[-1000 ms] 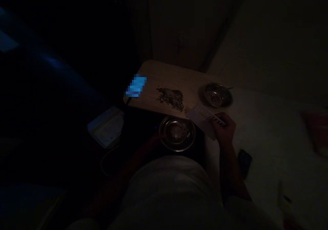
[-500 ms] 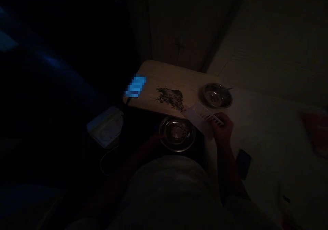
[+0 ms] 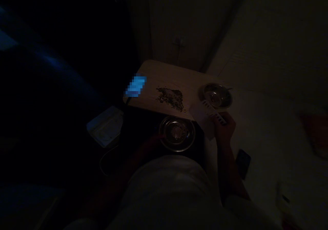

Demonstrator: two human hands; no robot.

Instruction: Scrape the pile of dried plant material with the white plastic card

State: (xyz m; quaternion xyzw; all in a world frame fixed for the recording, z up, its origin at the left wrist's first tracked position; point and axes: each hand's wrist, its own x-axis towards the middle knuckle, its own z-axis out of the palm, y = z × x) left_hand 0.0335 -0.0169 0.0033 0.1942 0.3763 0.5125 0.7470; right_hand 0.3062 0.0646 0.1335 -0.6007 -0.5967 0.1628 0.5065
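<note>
The scene is very dim. My right hand [image 3: 225,126] is closed around one edge of a thin white sheet with a row of slots [image 3: 203,115], tilted over the front edge of the wooden table. Just left of the sheet, a spread of small dark bits mixed with pale grains [image 3: 171,98] lies on the table. Below the table edge, a shiny metal bowl [image 3: 189,142] with some contents inside is held in front of my body. My left hand [image 3: 159,139] grips its left rim; the fingers are mostly lost in shadow.
A light wooden table [image 3: 159,73] carries a second metal bowl [image 3: 222,102] with a utensil handle at its rim. A glowing blurred screen [image 3: 135,86] stands at the left end. A pale box [image 3: 106,126] sits lower left; a dark phone [image 3: 243,163] lies on the pale surface at right.
My right hand has moved slightly right with the slotted white sheet, away from the spread of bits. The bowl at my left hand stays nearly still.
</note>
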